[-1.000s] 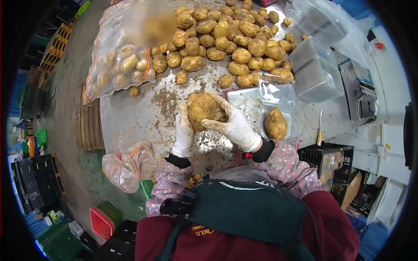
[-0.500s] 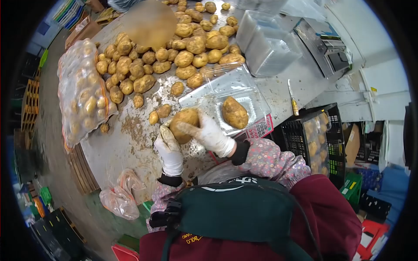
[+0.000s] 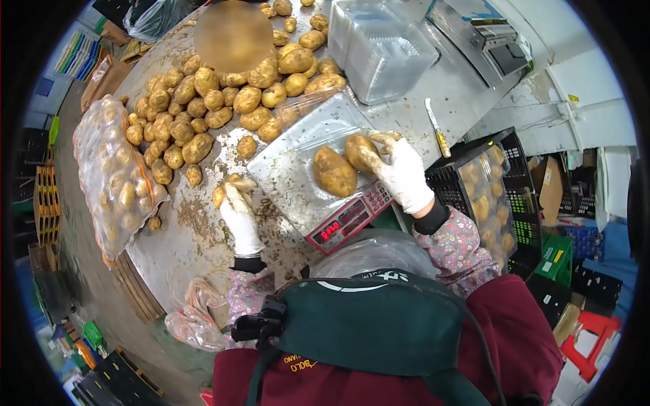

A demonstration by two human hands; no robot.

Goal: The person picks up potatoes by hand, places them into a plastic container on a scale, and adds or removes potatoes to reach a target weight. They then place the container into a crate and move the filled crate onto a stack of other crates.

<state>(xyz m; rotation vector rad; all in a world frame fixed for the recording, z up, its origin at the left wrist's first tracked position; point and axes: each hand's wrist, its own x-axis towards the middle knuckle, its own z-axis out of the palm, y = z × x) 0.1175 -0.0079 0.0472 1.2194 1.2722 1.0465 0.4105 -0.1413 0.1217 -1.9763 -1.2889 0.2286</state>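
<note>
Holding potato [image 3: 361,153] now at tray [image 3: 338,143] | right hand [image 3: 405,177]: fingers clamped | left hand [image 3: 240,220]: fingers around smaller potato [image 3: 218,196]

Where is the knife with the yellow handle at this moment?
In the head view, the knife lies on the right side of the table, beyond the right hand and near the black crate.

Grey, wet-looking floor [image 3: 101,298]; whitish wall [image 3: 602,81]; dirt-speckled metal table [image 3: 172,233].
</note>
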